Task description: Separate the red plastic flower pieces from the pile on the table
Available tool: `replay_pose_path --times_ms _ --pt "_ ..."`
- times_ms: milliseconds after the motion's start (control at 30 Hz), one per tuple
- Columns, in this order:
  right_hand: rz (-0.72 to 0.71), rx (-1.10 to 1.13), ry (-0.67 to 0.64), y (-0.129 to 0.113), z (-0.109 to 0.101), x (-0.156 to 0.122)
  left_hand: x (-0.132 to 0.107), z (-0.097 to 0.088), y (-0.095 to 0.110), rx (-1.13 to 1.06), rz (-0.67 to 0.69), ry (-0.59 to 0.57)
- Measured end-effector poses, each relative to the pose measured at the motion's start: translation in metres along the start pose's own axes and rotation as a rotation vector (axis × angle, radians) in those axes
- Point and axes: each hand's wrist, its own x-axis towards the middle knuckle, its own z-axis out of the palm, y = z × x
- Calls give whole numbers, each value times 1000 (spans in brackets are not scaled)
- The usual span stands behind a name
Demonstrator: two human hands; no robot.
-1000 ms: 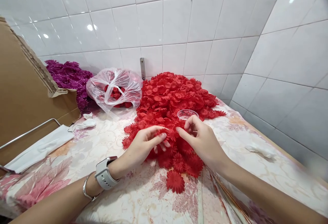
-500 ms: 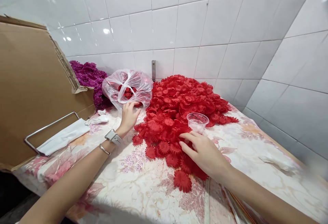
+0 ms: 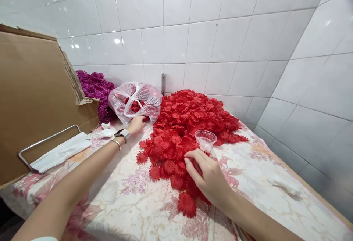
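Note:
At the lower front of a clear plastic bag (image 3: 153, 99) holding red flower pieces, my left hand (image 3: 136, 125) reaches in with its fingers drawn together. Its fingertips are partly hidden, so what they grip does not show. My right hand (image 3: 208, 173) is over the near right side of a heap of red artificial flowers (image 3: 190, 112). Thumb and forefinger pinch together at a red flower there, which blends into the heap. Just beyond this hand a clear plastic cup (image 3: 206, 138) stands against the flowers. A single red flower (image 3: 186, 204) lies at the heap's near end.
Purple artificial flowers (image 3: 95, 86) are piled behind a cardboard box (image 3: 35, 97) on the left. A metal wire frame (image 3: 52, 140), white paper (image 3: 63, 153) and crumpled tissue (image 3: 102, 133) lie beside it. White tiled walls bound the floral tablecloth (image 3: 124, 204) at the back and right.
My left hand has turned and lowered against the bag's front, its fingers coming together. My right hand stays at the heap, thumb and forefinger now closer. The camera view has tilted slightly upward.

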Motion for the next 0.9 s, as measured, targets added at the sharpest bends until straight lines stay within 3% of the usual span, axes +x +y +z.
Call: replay_pose_path --times_ms 133,267,500,900 --pt "1 1 -14 3 2 -1 34 -25 -4 56 -17 51" --pt "-25 21 -10 7 5 -3 50 -38 -8 101 14 -12" --pt "5 42 -35 9 8 -3 41 -14 -4 180 88 -142" --pt "27 50 -71 10 9 -6 10 2 10 282 149 -76"
